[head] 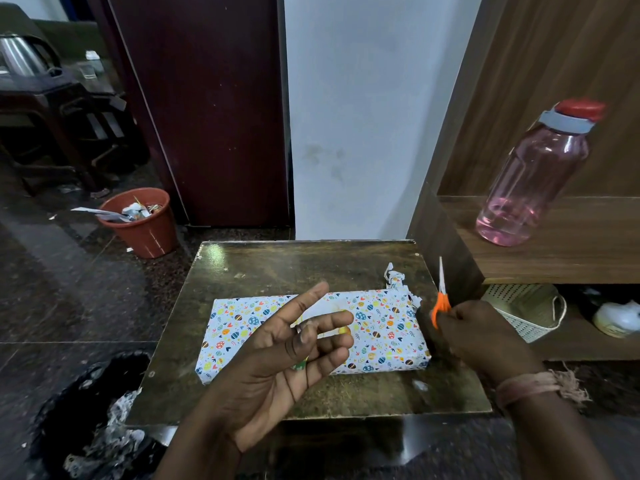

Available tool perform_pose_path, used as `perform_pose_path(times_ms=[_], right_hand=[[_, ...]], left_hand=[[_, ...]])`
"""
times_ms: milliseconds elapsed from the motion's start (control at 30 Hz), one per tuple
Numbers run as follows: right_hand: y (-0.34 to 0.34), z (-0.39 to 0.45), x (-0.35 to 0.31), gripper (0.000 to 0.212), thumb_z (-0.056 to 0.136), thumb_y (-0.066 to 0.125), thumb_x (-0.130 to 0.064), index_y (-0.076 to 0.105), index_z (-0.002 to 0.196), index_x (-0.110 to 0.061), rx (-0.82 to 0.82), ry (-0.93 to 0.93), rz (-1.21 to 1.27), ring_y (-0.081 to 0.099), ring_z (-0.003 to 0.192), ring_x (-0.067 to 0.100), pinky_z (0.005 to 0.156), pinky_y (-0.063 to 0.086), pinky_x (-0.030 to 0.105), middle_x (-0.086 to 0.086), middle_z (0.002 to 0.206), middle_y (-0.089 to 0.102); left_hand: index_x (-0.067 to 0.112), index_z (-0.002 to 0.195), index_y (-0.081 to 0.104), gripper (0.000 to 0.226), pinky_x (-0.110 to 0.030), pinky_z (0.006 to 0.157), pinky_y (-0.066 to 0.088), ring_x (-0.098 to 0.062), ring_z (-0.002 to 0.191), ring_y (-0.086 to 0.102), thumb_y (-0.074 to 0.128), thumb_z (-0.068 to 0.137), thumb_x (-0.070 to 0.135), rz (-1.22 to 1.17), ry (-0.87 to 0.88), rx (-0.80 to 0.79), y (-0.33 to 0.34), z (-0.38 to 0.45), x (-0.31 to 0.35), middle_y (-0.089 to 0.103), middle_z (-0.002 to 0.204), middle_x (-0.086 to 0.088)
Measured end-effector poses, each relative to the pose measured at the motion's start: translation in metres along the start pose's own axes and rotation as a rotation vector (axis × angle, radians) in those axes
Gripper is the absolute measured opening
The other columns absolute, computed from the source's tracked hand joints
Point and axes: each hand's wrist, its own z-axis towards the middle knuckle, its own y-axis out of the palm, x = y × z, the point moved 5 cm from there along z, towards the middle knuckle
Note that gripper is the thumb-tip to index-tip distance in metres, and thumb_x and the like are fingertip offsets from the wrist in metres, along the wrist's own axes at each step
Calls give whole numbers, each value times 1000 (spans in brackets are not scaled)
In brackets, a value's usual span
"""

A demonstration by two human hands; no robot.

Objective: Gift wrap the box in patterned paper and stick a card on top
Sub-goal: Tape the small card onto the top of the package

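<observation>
The box (381, 327), wrapped in white paper printed with coloured eggs and hearts, lies flat on the small brown table (277, 265). A crumpled tail of paper (394, 278) sticks up at its far right corner. My left hand (291, 355) hovers palm-up over the box's middle with straight fingers and the thumb bent toward them; it hides part of the top, where a bit of yellow and green shows. My right hand (481, 334), at the box's right end, grips orange-handled scissors (440, 299) with the blades pointing up.
A pink water bottle (533, 174) with a red cap stands on the wooden shelf at the right, with a white basket (530, 310) below it. A terracotta bin (142, 220) with scraps sits on the floor at the left. A black bag (100, 410) with paper scraps lies front left.
</observation>
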Motion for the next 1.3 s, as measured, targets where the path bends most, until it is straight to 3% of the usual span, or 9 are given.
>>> perform_pose_path(times_ms=[133,333,433,567,700,800,900,1100,1300], right_hand=[[2,-4,1,40,97,57,-35,57,68,-7,61,66,-197,63,89,38,68,37,32,10,73,53],[2,-13,-12,35,93,61,-32,56,67,-9,22,103,-168,57,78,34,55,31,31,5,67,52],[0,-17,-19,35,92,59,-38,62,73,-8,22,77,-222,64,88,36,65,38,31,7,71,56],[-12,-32,-55,34,95,55,-42,66,75,-17,127,-212,-295,64,76,18,66,40,28,-2,77,69],[7,-68,-106,15,95,67,-37,77,91,-26,-326,-447,316,59,67,-2,67,45,20,-9,83,74],[32,-85,-119,14,97,66,-32,78,98,-25,-559,-489,376,59,66,0,63,46,20,-15,84,74],[47,-84,-119,13,97,68,-26,78,98,-19,-607,-471,421,53,64,8,59,44,26,-12,74,67],[51,-80,-117,3,90,74,-9,75,90,-6,-615,-428,592,58,69,23,54,45,31,26,103,71],[51,-81,-117,11,94,68,-7,71,84,-5,-639,-447,608,54,68,25,53,46,30,8,109,75]], left_hand=[[12,154,41,95,-40,101,54,-44,134,53,92,74,18,-66,10,-60,0,5,-2,49,148,-31],[12,156,34,95,-42,108,49,-44,142,45,88,78,12,-83,29,-109,-1,6,-4,47,151,-29],[13,156,36,96,-43,110,47,-43,141,46,89,76,9,-45,33,-85,-3,5,-6,48,150,-27],[16,156,37,99,-45,114,43,-40,141,48,90,73,4,2,27,-63,-3,6,-10,50,151,-24],[22,156,37,104,-46,117,36,-39,142,46,91,70,0,18,59,-28,-5,8,-9,50,152,-21],[25,157,34,103,-47,119,32,-37,145,43,88,73,1,78,76,-57,-3,8,-8,48,154,-17],[24,157,34,107,-42,115,42,-33,145,45,91,70,2,67,79,-32,-4,7,-6,49,154,-16],[23,157,32,91,-40,103,52,-35,140,51,67,80,-12,161,68,-31,1,6,-7,53,150,-16],[23,155,37,89,-42,94,56,-38,132,56,68,79,-13,197,62,25,-2,6,-8,55,148,-17]])
